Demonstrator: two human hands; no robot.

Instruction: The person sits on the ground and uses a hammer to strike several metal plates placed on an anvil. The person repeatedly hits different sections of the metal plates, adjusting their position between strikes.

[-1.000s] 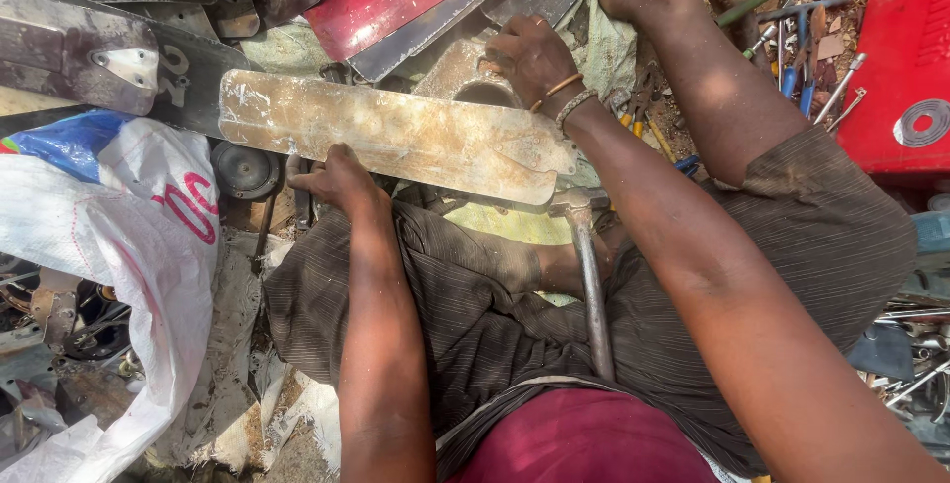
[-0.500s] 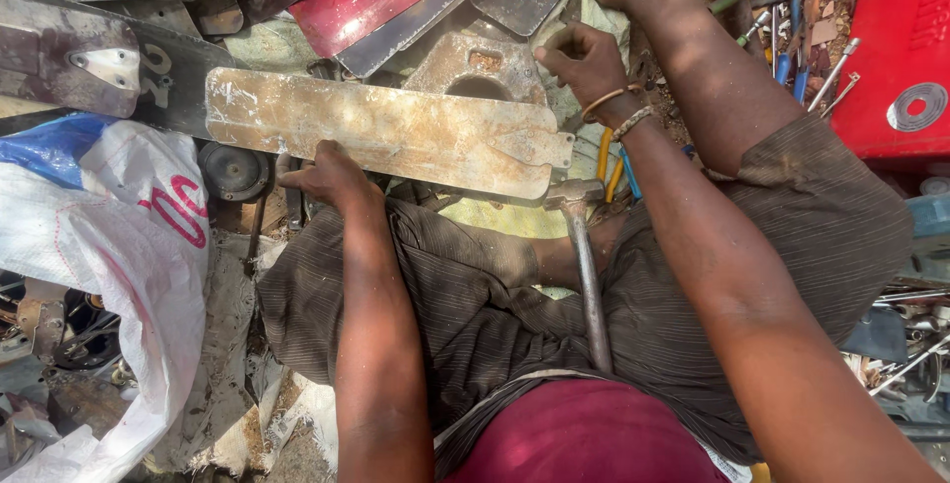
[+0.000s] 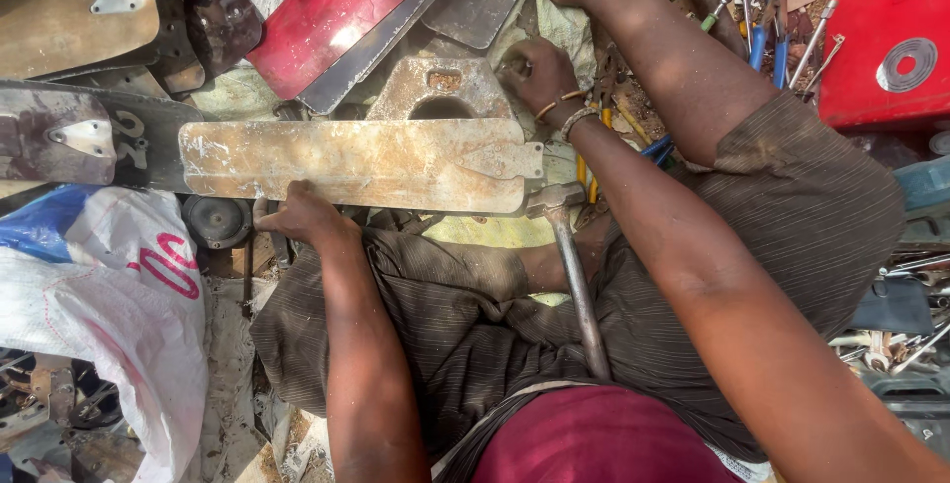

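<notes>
We hold the rusty fan blade across our lap, left hand gripping its near edge. Our right hand pinches something small, unidentifiable, at the metal bracket. The hammer lies unused.

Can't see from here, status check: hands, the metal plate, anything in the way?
Left hand grips rusty plate near edge. Right hand at metal bracket beyond it. Hammer lies against the lap, untouched.

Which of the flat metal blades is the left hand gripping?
The pale rusty blade lying crosswise; left hand grips its near edge. The red blade and brown blade lie untouched.
</notes>
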